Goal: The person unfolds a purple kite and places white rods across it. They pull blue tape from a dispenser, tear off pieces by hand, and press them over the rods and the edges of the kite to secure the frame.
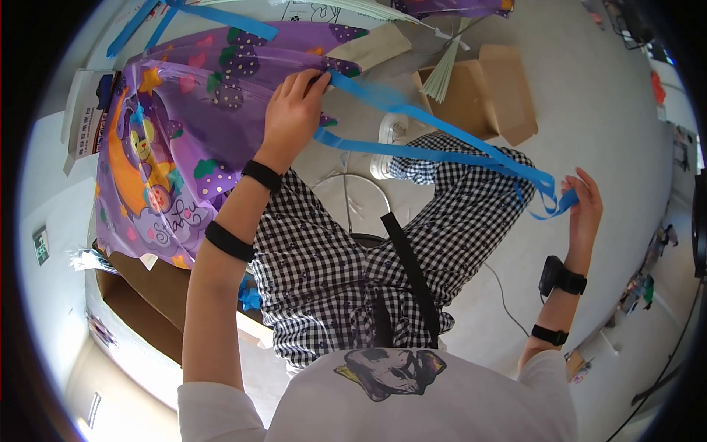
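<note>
A long flat blue ribbon (449,157) stretches across in front of me, doubled into two strands. My left hand (294,110) is closed on the ribbon at its left end, against the right edge of a shiny purple printed sheet (243,125). Out to the right, my right hand (584,206) grips the other end, where the ribbon bunches into small loops; its upper fingers are raised. The sheet carries stars, strawberries and a cartoon animal, and lies in folds over things at the left.
An opened cardboard box (508,96) stands on the floor ahead, beside a bundle of pale thin sticks (445,74). More blue ribbon (228,20) lies at the far left. Below the purple sheet is a brown carton (140,309). A thin cable (503,295) runs along the floor.
</note>
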